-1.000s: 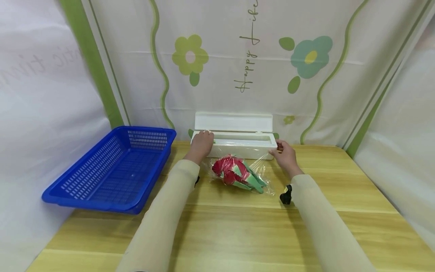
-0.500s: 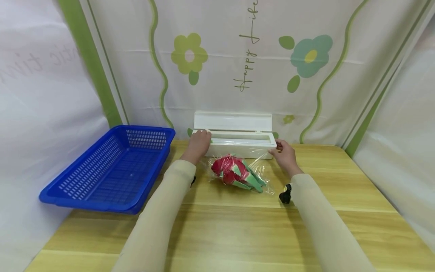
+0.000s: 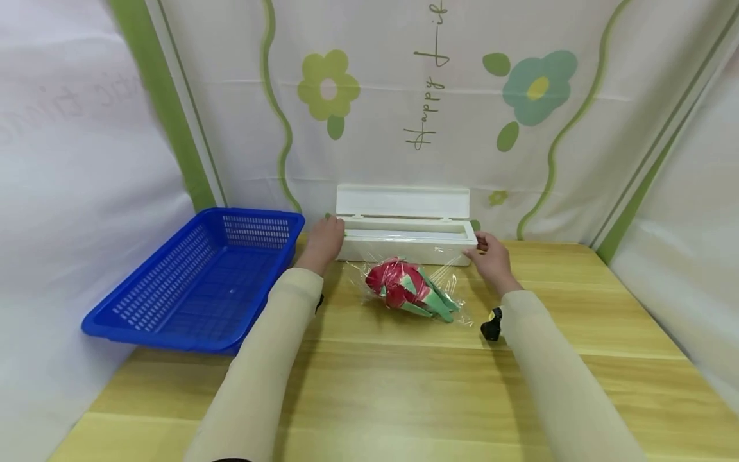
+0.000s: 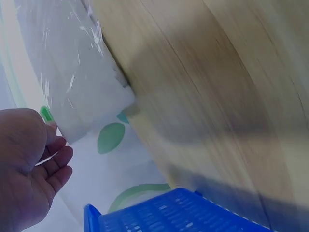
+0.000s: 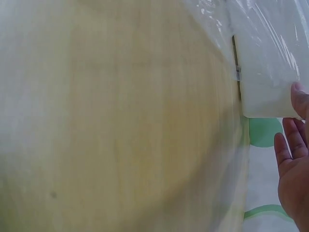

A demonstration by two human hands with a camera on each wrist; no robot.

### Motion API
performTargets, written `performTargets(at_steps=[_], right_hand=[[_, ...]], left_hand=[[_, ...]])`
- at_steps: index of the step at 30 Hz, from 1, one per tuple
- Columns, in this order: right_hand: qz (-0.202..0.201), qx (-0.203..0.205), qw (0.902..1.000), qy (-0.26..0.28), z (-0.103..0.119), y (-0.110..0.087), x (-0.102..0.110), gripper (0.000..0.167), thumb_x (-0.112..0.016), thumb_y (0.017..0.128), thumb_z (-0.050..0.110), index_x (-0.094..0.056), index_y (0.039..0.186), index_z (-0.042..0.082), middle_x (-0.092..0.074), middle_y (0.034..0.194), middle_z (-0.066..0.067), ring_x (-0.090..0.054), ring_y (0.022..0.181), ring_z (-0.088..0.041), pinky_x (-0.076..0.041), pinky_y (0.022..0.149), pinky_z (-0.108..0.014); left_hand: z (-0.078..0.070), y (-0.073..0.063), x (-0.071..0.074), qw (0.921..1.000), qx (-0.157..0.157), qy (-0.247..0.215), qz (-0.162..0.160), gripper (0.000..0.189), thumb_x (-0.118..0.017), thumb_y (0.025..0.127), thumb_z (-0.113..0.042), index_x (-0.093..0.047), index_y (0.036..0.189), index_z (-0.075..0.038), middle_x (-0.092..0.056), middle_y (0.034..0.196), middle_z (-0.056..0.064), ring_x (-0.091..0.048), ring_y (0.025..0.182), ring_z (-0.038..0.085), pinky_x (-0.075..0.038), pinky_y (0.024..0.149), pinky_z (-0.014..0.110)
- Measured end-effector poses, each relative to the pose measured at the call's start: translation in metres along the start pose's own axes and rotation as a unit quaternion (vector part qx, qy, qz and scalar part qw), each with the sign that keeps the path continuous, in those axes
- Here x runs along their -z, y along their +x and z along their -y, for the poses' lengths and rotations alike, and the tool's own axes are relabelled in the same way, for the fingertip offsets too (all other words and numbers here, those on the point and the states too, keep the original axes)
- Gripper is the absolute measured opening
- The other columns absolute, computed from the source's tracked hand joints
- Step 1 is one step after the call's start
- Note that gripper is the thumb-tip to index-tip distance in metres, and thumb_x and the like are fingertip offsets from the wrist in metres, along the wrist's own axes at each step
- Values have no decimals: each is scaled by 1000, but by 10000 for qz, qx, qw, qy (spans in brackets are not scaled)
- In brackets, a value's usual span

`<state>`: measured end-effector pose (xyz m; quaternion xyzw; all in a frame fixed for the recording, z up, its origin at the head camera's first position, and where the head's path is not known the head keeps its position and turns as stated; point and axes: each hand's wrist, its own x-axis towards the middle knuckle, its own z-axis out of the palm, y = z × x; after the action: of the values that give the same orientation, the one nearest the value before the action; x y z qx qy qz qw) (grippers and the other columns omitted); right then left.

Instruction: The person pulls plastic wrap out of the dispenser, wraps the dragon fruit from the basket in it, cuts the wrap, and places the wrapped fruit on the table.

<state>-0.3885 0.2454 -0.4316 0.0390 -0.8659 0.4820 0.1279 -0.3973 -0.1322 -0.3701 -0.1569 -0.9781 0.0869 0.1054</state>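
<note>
A white cling film dispenser box point(image 3: 404, 252) stands at the back of the table with its lid raised. My left hand point(image 3: 324, 242) is at the box's left end, fingers curled, pinching a small green slide cutter point(image 4: 46, 114) at the top front edge. My right hand point(image 3: 492, 258) grips the box's right end, thumb on the front face and fingers round the side. Clear film point(image 5: 270, 43) hangs down the front of the box. In front lies a red dragon fruit point(image 3: 398, 282) with green scales, covered by the film.
A blue perforated plastic basket point(image 3: 196, 301) sits on the left of the wooden table point(image 3: 392, 398). Behind the box hangs a white curtain point(image 3: 381, 154) with printed flowers; more cloth walls flank both sides. A black wrist camera point(image 3: 492, 325) is strapped at the right sleeve.
My left hand has slid leftward along the box's top edge to its left end, the green cutter moving with it. The right hand keeps its grip. The head view has shifted slightly.
</note>
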Motion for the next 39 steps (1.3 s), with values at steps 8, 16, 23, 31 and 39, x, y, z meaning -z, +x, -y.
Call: performTargets(at_steps=[8, 16, 23, 31, 39], right_hand=[[124, -120, 9998, 39, 3, 0, 4, 56, -66, 94, 17, -42, 141, -2, -51, 131, -24, -50, 121, -39, -46, 96, -48], [121, -114, 9999, 30, 0, 0, 6, 58, -66, 94, 17, -41, 142, -3, -51, 131, -24, -49, 122, -39, -47, 95, -47], [177, -115, 9998, 32, 1, -1, 7, 59, -66, 94, 19, -41, 142, -2, -51, 131, -25, -48, 123, -40, -45, 96, -49], [224, -123, 9997, -24, 4, -1, 10, 58, -67, 93, 19, -42, 142, -2, -52, 132, -23, -48, 124, -38, -47, 95, -48], [337, -139, 9993, -48, 4, -2, 14, 59, -67, 93, 19, -41, 141, -3, -52, 133, -22, -49, 123, -38, -47, 94, -48]], left_hand=[[9, -1, 1, 9986, 251, -334, 310, 27, -46, 98, 5, -53, 125, 7, -57, 118, 21, -58, 105, 34, -50, 89, 41], [10, -1, 2, 9981, 278, -486, 273, 27, -46, 98, 5, -53, 124, 8, -57, 117, 22, -58, 105, 35, -51, 87, 42], [11, -1, -3, 9979, 283, -579, 35, 23, -44, 98, 6, -55, 118, 7, -59, 113, 22, -59, 101, 35, -52, 84, 43], [13, -4, -7, 9974, 104, -681, -188, 21, -48, 94, 9, -56, 114, 8, -60, 109, 23, -59, 98, 35, -51, 84, 43], [14, -6, -5, 9966, 141, -796, -152, 23, -48, 94, 9, -55, 116, 6, -59, 113, 23, -59, 102, 35, -50, 87, 44]])
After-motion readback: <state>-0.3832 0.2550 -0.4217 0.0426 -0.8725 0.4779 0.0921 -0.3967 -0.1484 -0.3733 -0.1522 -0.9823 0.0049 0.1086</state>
